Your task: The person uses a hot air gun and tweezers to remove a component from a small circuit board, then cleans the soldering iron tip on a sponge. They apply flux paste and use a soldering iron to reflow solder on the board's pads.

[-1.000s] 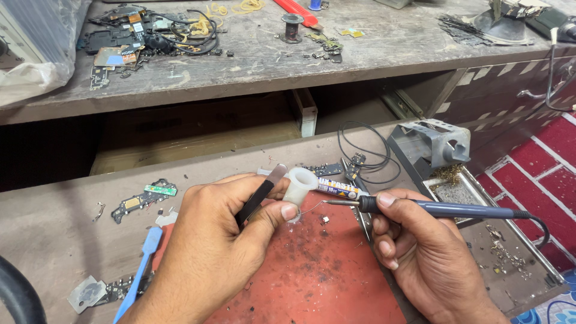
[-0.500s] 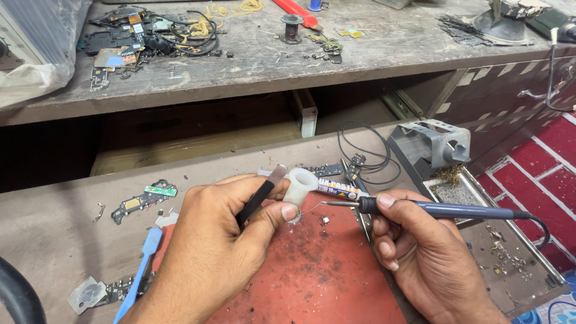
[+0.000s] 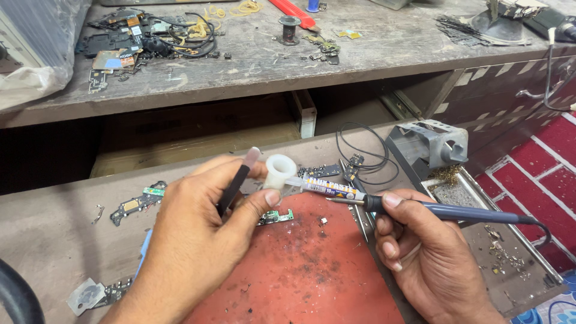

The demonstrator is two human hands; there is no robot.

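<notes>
My left hand (image 3: 201,240) grips a flux syringe (image 3: 312,185) by its white plunger cap and also pins a thin black tool (image 3: 235,183) with a pale tip between the fingers. The syringe barrel points right, over a red work mat (image 3: 312,270). My right hand (image 3: 429,252) holds a blue-handled soldering iron (image 3: 456,211), with its metal tip just under the syringe's nozzle end. A small green circuit board (image 3: 276,216) lies on the mat below my left thumb.
A grey metal iron stand (image 3: 432,144) with brass wool sits right of the mat, with black wire (image 3: 360,150) looped beside it. Small boards (image 3: 135,204) lie on the left of the bench. The upper shelf (image 3: 240,66) carries phone parts, cables and a solder spool.
</notes>
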